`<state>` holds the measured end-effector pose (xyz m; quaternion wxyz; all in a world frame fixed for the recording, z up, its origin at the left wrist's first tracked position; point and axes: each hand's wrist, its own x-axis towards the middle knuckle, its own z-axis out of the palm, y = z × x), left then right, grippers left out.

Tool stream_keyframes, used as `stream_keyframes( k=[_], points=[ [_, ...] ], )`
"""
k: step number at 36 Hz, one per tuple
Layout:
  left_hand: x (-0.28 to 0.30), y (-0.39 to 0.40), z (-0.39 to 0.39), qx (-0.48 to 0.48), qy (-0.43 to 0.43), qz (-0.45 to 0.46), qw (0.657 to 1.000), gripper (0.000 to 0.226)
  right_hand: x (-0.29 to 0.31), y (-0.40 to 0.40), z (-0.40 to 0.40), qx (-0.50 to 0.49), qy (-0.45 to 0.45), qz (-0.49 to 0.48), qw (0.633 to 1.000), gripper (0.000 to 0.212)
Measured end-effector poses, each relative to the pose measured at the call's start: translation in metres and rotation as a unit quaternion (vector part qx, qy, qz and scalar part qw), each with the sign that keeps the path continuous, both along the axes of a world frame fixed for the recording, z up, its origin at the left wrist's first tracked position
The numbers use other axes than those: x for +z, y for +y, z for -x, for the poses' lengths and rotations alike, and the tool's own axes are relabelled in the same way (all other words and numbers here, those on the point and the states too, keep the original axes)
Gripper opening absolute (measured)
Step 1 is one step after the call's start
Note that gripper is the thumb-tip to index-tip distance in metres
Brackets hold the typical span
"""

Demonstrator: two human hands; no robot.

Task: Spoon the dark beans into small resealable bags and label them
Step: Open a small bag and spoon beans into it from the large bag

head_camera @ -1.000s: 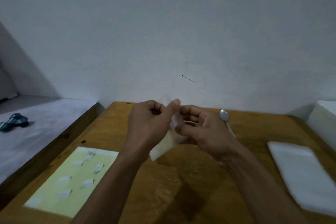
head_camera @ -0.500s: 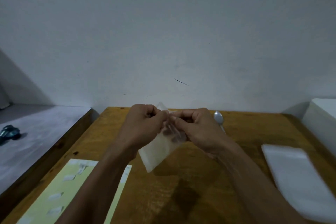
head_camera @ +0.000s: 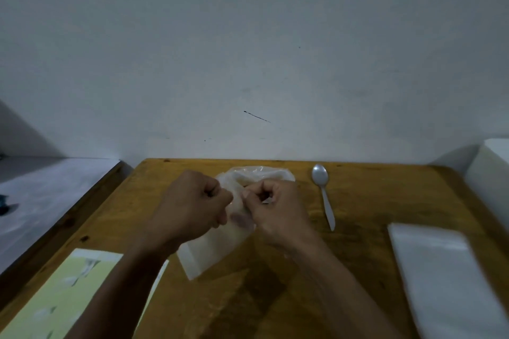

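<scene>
A small clear resealable bag (head_camera: pixel 212 250) hangs tilted over the middle of the wooden table (head_camera: pixel 358 201). My left hand (head_camera: pixel 190 206) pinches the bag's upper left edge and my right hand (head_camera: pixel 275 209) pinches its upper right edge, fingers curled. Behind my hands lies a larger crumpled clear plastic bag (head_camera: pixel 259 173); its contents are hidden. A silver spoon (head_camera: pixel 323 192) lies flat on the table to the right of my right hand. No dark beans can be made out.
A pale yellow label sheet (head_camera: pixel 68 292) with small white stickers lies at the table's front left. A stack of clear bags (head_camera: pixel 446 275) lies at the right. A white box (head_camera: pixel 493 170) stands at the far right; a grey ledge (head_camera: pixel 49 190) runs along the left.
The view has dropped toward the table. My hands with the small bag have come lower and closer to the table, uncovering the spoon and the crumpled bag behind.
</scene>
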<state>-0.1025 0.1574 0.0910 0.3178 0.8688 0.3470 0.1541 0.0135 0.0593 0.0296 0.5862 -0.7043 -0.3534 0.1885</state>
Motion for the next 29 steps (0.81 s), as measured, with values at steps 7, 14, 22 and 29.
stream_keyframes(
  k=[7,14,22,29],
  points=[
    [0.009,0.005,-0.005,-0.042,0.041,0.001,0.998,0.03,0.006,-0.013,-0.011,-0.042,-0.062,0.015,0.997,0.007],
    [0.026,0.019,0.006,-0.052,0.063,0.012,0.997,0.033,0.01,-0.022,0.008,0.078,-0.167,0.047,0.982,0.035],
    [0.023,0.038,0.026,-0.099,0.044,0.042,0.993,0.036,0.014,0.011,0.036,0.086,-0.142,0.112,0.98,0.031],
    [0.001,0.069,0.057,-0.193,0.099,-0.069,0.974,0.106,-0.001,0.031,0.039,0.063,-0.015,0.073,0.995,0.023]
  ],
)
